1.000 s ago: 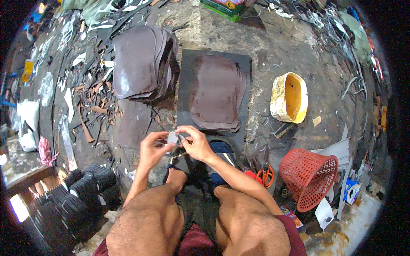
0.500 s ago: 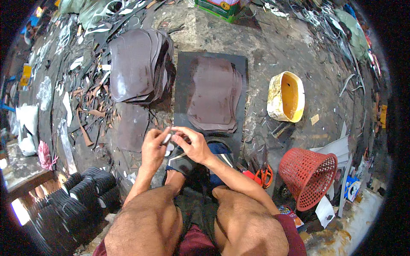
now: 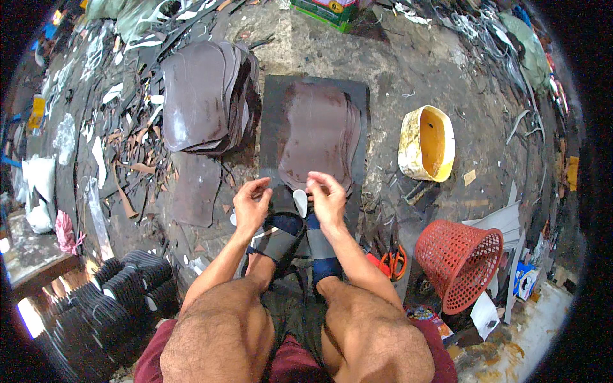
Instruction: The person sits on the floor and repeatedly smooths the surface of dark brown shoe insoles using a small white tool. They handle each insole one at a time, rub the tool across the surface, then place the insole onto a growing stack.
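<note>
My right hand (image 3: 328,199) is closed, thumb and fingers pinching the upper edge of a white, rounded flat piece (image 3: 301,202). This piece hangs over the near end of a dark mat (image 3: 271,137), in front of a stack of brown sheets (image 3: 316,137) with wavy edges. To its left, my left hand (image 3: 253,205) is raised with curled fingers; what lies inside them is hidden. A second small white piece (image 3: 233,219) shows at that hand's outer edge, and whether it is held cannot be told. Below the hands are my feet in dark sandals (image 3: 279,239).
A taller pile of brown sheets (image 3: 195,96) stands at the left, with scraps around it. On the right are a yellow-white tub (image 3: 412,147), orange-handled scissors (image 3: 399,263) and a tilted red basket (image 3: 447,262). Black sole-shaped pieces (image 3: 121,300) are stacked lower left.
My hands, together half a second ago, have moved apart. The right hand has shifted right and forward toward the brown stack, with a white piece now at its fingertips.
</note>
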`<state>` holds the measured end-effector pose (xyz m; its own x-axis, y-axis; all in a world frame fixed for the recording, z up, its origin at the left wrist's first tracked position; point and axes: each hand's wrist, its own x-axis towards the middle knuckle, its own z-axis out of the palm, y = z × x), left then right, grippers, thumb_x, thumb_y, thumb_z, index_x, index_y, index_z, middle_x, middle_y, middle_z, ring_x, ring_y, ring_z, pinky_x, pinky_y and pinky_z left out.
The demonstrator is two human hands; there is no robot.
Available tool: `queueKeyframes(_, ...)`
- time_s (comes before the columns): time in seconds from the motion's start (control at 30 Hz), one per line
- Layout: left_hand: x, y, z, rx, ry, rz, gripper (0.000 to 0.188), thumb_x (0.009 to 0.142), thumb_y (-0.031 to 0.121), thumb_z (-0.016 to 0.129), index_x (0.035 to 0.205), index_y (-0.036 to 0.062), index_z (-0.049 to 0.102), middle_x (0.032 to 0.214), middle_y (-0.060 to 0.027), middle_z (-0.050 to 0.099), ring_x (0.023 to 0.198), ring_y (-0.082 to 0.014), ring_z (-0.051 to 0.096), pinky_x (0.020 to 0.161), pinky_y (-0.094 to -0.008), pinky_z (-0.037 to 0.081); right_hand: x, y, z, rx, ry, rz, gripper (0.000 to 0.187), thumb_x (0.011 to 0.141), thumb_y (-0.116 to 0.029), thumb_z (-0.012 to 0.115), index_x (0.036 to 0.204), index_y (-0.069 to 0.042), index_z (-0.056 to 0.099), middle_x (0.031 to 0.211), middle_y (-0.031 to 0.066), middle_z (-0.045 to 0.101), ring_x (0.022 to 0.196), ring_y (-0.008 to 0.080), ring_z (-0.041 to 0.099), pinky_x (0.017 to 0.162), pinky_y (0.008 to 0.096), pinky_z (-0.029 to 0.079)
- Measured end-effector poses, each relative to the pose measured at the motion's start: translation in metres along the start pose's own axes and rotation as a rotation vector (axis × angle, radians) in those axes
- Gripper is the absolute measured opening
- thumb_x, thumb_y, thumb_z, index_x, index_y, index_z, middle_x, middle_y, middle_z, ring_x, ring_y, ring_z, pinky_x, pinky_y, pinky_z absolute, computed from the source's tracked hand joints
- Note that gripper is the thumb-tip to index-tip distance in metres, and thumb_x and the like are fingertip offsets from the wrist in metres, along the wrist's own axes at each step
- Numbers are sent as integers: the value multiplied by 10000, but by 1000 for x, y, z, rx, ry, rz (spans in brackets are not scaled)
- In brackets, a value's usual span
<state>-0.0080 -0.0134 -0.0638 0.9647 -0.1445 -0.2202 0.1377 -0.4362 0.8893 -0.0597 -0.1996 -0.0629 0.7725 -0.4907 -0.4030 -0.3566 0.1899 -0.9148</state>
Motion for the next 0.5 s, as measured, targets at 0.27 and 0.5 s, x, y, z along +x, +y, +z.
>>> queueKeyframes(0.27, 1, 16, 31, 276, -287, 298, 494, 787, 210, 843, 1233, 76, 681, 911, -119, 608, 724, -260, 636, 681, -369, 546, 20, 1, -46, -214, 58, -36, 178, 926, -76, 680, 1090, -28, 728, 987, 69, 746, 846, 142, 693, 763, 298, 545)
queueKeyframes(0.5, -6, 17, 33, -365, -311, -261, 257, 842, 55, 804, 1056, -13, 679, 917, -51, 702, 770, -102, 676, 726, -249, 558, 6, -1, -59, -267, -87, -79, 225, 943, -144, 687, 1140, -39, 715, 957, 69, 737, 758, 133, 679, 708, 288, 541)
